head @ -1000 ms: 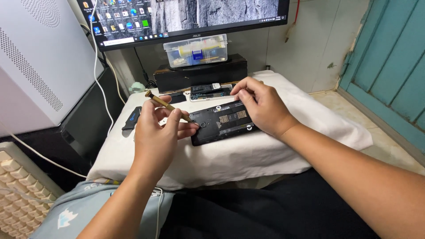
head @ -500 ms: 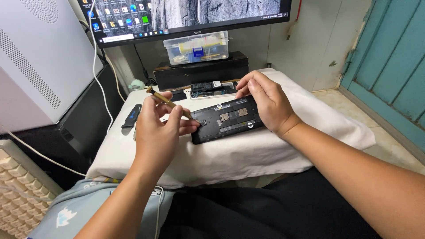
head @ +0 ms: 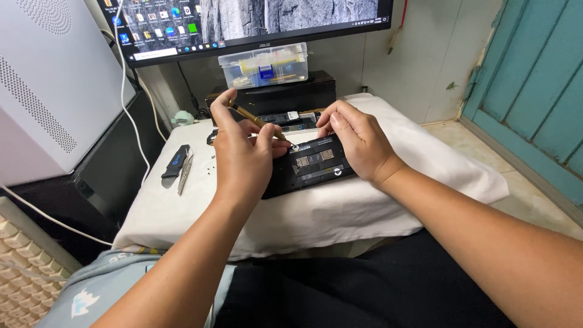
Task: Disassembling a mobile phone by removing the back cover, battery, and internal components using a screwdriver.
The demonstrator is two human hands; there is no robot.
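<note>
Leftmost stands a white computer case [head: 48,85] with a smooth face and round patches of small perforations, a white cable [head: 130,103] hanging down beside it. Next comes a small desk covered by a soft, creased white cloth [head: 182,212]. On its left part lie a dark flat pry tool [head: 175,165] with a blue spot and slim metal tweezers [head: 184,175] just beside it, and a few tiny dark screws [head: 214,164] sit scattered near them.

Further in, the left hand [head: 243,155] is closed around a thin brass-coloured screwdriver [head: 258,123], pinched between thumb and fingers, with its tip set down on the upper left corner of an opened phone [head: 310,167]. This phone lies flat on the cloth in the middle of the desk, its back off, showing a black inner plate with small metal rectangles and pale printed marks. The right hand [head: 358,143] is curled over the phone's upper right edge, fingertips pressing on it and holding it steady.

Behind the hands a black rectangular box [head: 273,97] carries a clear plastic case [head: 264,64] with a snap lid; inside are yellow and blue parts, too small to tell apart. Above it a wide monitor [head: 255,21] shows a grey rocky picture and rows of small coloured icons at its left. Rightmost is a teal painted wooden door [head: 534,91].
</note>
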